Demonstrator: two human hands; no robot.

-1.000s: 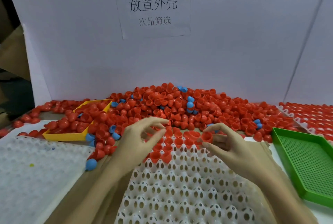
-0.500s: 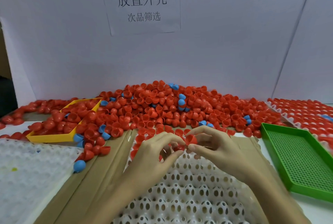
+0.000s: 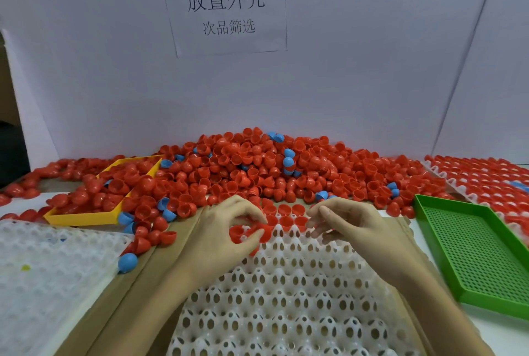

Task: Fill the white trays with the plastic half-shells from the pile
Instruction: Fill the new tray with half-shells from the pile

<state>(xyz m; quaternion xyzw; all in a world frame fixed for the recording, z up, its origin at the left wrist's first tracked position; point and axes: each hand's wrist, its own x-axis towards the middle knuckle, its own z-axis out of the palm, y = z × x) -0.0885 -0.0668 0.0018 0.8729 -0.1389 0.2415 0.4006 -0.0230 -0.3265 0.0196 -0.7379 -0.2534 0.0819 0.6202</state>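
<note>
One red half-shell (image 3: 262,232) sits pinched in the left hand (image 3: 226,237) over the white tray's (image 3: 286,298) far rows, at 12 o'clock from the wrists. Right hand (image 3: 347,227) hovers at 3 o'clock, fingers loosely curled, holding nothing. Beyond lies the pile (image 3: 257,169).

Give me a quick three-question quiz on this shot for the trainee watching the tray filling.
1. True or false: the green tray holds red shells.
2. Which hand grips a red half-shell over the white tray? A) left hand B) right hand C) neither
3. Fill in: the few odd-coloured shells in the pile are ____.

Key: 1 false, nothing lies in it; 2 A; 3 blue.
</note>
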